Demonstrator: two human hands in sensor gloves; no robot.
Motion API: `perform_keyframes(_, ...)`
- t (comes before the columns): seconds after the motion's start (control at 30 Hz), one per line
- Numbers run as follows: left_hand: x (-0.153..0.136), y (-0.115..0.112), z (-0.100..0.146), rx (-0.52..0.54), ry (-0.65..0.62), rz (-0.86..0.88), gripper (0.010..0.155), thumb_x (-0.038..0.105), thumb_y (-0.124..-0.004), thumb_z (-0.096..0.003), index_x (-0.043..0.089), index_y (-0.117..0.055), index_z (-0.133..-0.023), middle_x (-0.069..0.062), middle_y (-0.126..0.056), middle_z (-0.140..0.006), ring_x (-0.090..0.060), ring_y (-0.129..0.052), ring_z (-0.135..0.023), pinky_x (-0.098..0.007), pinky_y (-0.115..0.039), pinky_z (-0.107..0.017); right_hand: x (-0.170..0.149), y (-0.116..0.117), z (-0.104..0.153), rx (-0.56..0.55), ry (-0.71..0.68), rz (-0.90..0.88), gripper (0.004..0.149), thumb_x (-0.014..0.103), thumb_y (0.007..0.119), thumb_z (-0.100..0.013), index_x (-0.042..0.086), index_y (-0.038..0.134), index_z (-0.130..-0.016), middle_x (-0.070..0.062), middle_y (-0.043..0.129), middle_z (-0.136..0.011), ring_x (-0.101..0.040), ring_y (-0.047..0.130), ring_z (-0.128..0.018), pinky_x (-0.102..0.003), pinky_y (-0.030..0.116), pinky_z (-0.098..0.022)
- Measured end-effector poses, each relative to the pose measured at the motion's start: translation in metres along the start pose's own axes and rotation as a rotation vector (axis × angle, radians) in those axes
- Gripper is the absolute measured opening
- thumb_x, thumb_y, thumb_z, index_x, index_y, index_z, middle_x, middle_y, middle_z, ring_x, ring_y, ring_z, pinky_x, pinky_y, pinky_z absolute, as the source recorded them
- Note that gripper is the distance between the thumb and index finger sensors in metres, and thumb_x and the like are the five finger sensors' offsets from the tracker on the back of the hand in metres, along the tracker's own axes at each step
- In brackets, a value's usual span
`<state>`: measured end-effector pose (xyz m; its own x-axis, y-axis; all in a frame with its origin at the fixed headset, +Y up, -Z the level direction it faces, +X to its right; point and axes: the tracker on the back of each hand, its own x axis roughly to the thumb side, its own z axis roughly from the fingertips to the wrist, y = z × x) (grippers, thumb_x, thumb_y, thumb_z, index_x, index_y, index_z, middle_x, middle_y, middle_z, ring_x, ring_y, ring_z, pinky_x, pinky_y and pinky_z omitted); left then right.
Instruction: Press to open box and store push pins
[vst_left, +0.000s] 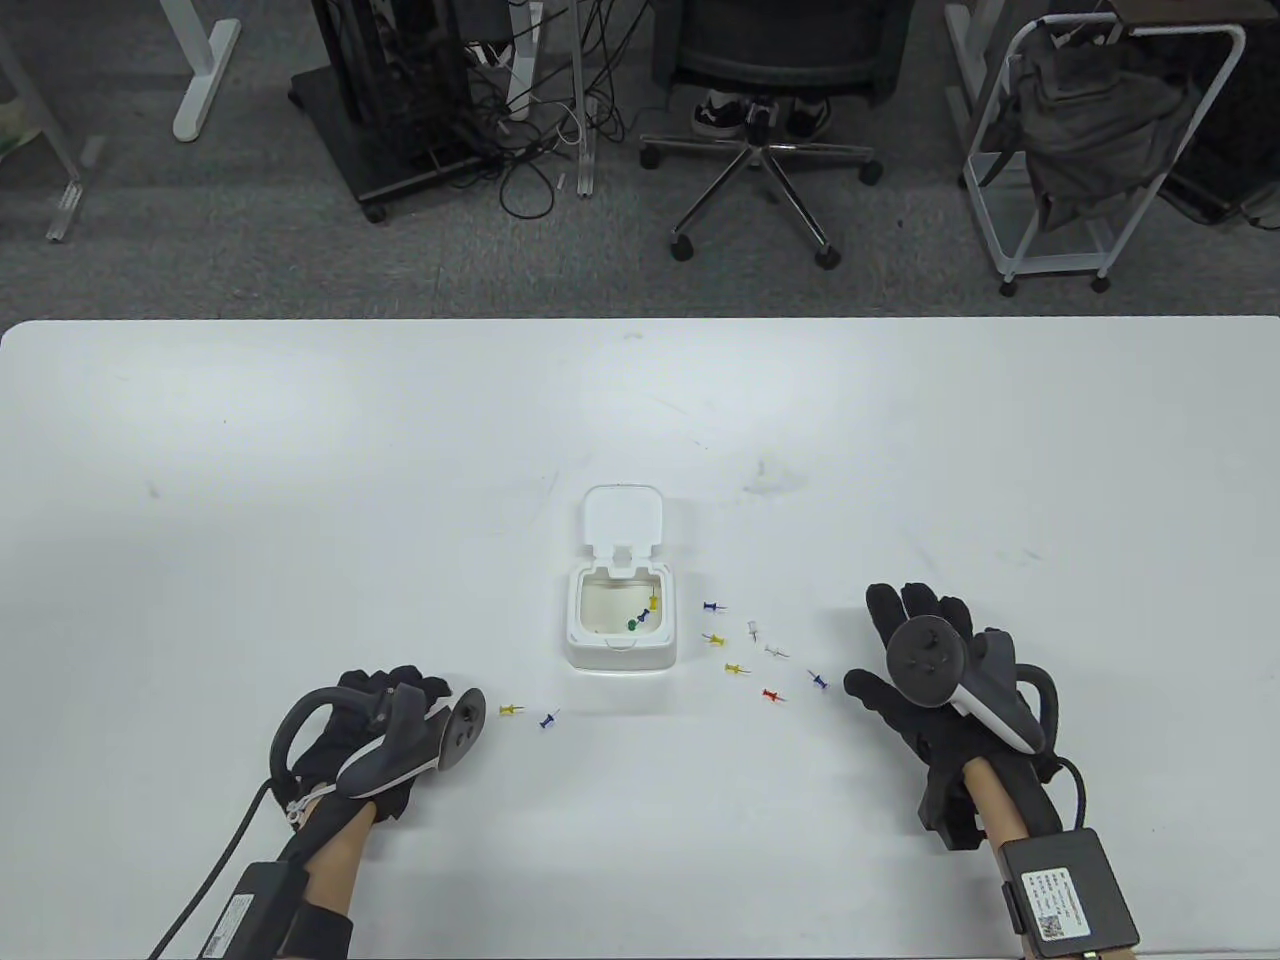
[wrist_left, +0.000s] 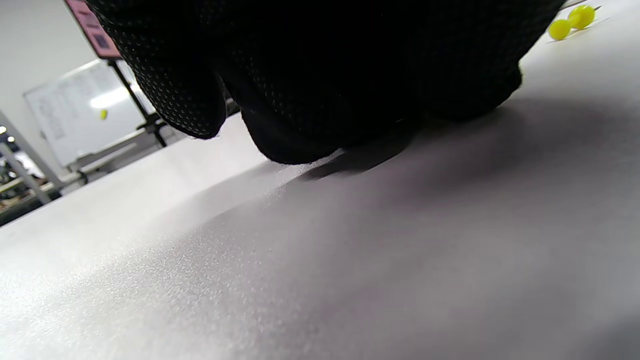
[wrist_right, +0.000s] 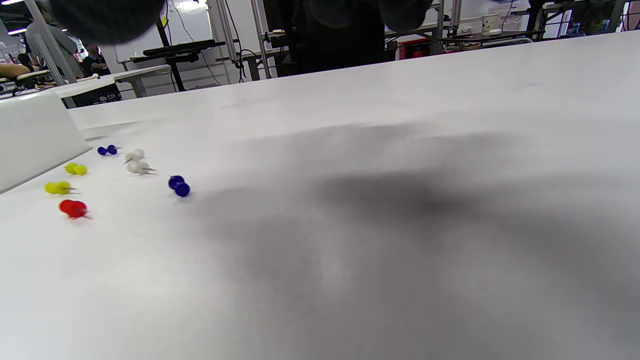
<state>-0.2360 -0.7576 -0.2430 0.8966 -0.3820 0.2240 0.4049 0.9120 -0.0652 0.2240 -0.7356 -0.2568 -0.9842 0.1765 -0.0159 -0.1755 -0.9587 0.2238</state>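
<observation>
The white box (vst_left: 583, 640) stands mid-table with its lid (vst_left: 622, 515) flipped open towards the back. Three pins (vst_left: 641, 616), yellow, blue and green, lie inside. Several loose pins (vst_left: 752, 629) lie right of the box, among them a red one (vst_left: 771, 694) and a blue one (vst_left: 819, 680). They also show in the right wrist view (wrist_right: 179, 185). A yellow pin (vst_left: 510, 709) and a blue pin (vst_left: 547, 720) lie front left of the box. My left hand (vst_left: 395, 690) rests curled on the table, left of those two. My right hand (vst_left: 880, 650) lies flat and spread, empty, right of the pins.
The table's front edge is close behind both hands. In the left wrist view my curled fingers (wrist_left: 300, 75) touch the tabletop, with the yellow pin (wrist_left: 570, 22) beyond them. An office chair (vst_left: 760, 120) and a cart (vst_left: 1090, 150) stand beyond the table's far edge.
</observation>
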Motion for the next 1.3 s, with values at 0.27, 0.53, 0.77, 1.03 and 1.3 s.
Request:
perform_keyframes(0.27, 0.007, 0.001, 0.000, -0.018, -0.006, -0.029, 0.042, 0.047, -0.074, -0.0452, 0.033, -0.079, -0.085, 0.010, -0.092, -0.084, -0.009, -0.103, -0.057, -0.047, -0.082, -0.071, 0.000, 0.000, 0.000, -0.004, -0.001, 0.000, 0.080, 0.058, 0.060, -0.044, 0.029, 0.017, -0.105, -0.019, 0.024, -0.122, -0.054, 0.031, -0.108, -0.079, 0.030, -0.069)
perform_keyframes(0.53, 0.003, 0.013, -0.004, 0.013, 0.031, 0.018, 0.042, 0.047, -0.075, -0.0457, 0.034, -0.079, -0.085, 0.010, -0.091, -0.085, -0.008, -0.102, -0.058, -0.046, -0.081, -0.072, 0.000, 0.000, 0.000, -0.002, -0.001, 0.001, 0.080, 0.058, 0.060, -0.044, 0.029, 0.017, -0.105, -0.019, 0.024, -0.122, -0.054, 0.031, -0.108, -0.079, 0.030, -0.069)
perform_keyframes(0.77, 0.010, 0.045, -0.017, 0.094, 0.039, 0.114, 0.041, 0.047, -0.074, -0.0464, 0.034, -0.079, -0.086, 0.010, -0.091, -0.086, -0.009, -0.102, -0.059, -0.047, -0.081, -0.072, 0.000, 0.000, 0.000, -0.001, 0.001, 0.002, 0.080, 0.058, 0.060, -0.044, 0.029, 0.017, -0.105, -0.019, 0.024, -0.122, -0.054, 0.031, -0.108, -0.079, 0.030, -0.069)
perform_keyframes(1.03, 0.043, 0.076, -0.042, 0.159, -0.011, 0.153, 0.042, 0.047, -0.074, -0.0469, 0.034, -0.078, -0.086, 0.010, -0.091, -0.086, -0.009, -0.102, -0.060, -0.047, -0.081, -0.072, 0.000, 0.000, 0.001, 0.001, 0.001, 0.004, 0.080, 0.058, 0.060, -0.044, 0.029, 0.017, -0.105, -0.019, 0.024, -0.122, -0.054, 0.031, -0.108, -0.079, 0.030, -0.069)
perform_keyframes(1.3, 0.076, 0.104, -0.063, 0.194, -0.079, 0.151, 0.042, 0.047, -0.074, -0.0470, 0.035, -0.078, -0.086, 0.010, -0.091, -0.087, -0.010, -0.102, -0.061, -0.047, -0.080, -0.072, 0.000, 0.000, 0.001, 0.002, 0.000, 0.008, 0.080, 0.058, 0.060, -0.044, 0.029, 0.018, -0.105, -0.019, 0.025, -0.122, -0.054, 0.031, -0.108, -0.079, 0.030, -0.069)
